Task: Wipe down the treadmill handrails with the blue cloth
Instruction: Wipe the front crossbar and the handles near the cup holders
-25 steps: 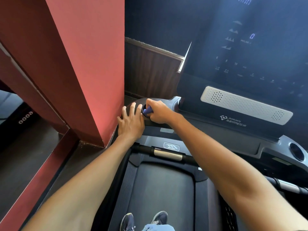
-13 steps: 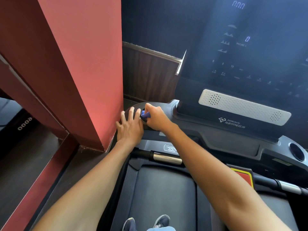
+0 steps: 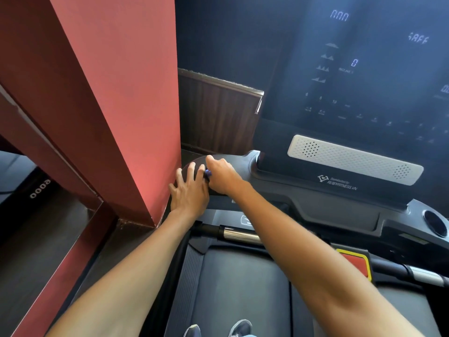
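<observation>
1. Right fingers [image 3: 215,165]: I read them curled tight round the cloth [image 3: 208,173]. Only a small blue fold shows beside the fist, at mid-frame.
2. Left fingers [image 3: 188,172]: straight and spread, lying flat on the rounded end of the rail [image 3: 237,159], holding nothing. They lie just left of the cloth.
3. Cloth, handling: I judge it soft, light and limp. It bunches into a wad and will not hold a shape by itself.
4. Cloth, hold: I would take it as a wad in the palm, with one face turned to the rail. Loose corners would drag.
5. Rail, handling: I judge it stiff, fixed and smooth. It should take firm pressure, and the cloth may skate on it if pressed lightly.
6. Right hand [image 3: 222,177]: knuckles up, fist on top of the rail end. The forearm runs in from the lower right.
7. Left hand [image 3: 189,194]: palm down, seemingly bracing. The forearm runs in from the lower left, so both arms meet at the rail end.
8. Clearance: the red pillar [image 3: 109,105] stands just beside the left hand, so I expect little room for strokes to the left.
9. The console [image 3: 364,69] fills the upper right.
</observation>
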Available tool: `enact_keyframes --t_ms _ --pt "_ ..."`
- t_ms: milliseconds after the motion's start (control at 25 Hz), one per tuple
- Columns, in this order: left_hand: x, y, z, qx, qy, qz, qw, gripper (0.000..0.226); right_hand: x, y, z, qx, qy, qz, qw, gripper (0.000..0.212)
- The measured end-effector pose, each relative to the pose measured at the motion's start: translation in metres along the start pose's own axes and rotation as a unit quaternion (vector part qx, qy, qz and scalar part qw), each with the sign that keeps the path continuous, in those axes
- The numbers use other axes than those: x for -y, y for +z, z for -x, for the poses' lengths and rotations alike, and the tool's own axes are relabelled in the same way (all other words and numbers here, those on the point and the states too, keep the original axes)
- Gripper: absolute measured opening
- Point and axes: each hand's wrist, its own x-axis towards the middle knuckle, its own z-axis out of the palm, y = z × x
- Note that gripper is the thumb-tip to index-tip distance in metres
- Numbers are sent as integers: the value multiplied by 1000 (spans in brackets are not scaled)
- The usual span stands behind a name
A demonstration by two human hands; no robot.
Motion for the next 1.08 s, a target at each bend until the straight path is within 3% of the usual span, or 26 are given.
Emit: enact_keyframes --t_ms 160,280,400,480,640,760,920,1080 --pt "0 -1 -1 1 9 13 1000 50 -14 -18 9 35 -14 5 999 19" --pt "1 -2 0 -3 9 11 1000 51 3 -9 8 -7 -4 82 997 35" --pt "2 0 0 8 11 1 1000 58 10 4 4 -43 53 -4 998 30" --pt "2 0 -1 6 8 1 1000 60 5 7 5 -40 47 -48 997 26" --pt "0 -1 1 -11 6 24 1000 48 -7 -5 10 -8 17 -25 1000 24" --pt "3 -3 1 -10 8 23 1000 48 -5 -6 0 -9 30 25 999 39" --pt "1 -1 1 -3 0 9 1000 52 4 7 -1 -48 53 -63 995 32" --pt "0 0 -2 -8 -4 24 1000 49 -9 -7 15 -10 -1 -93 996 23"
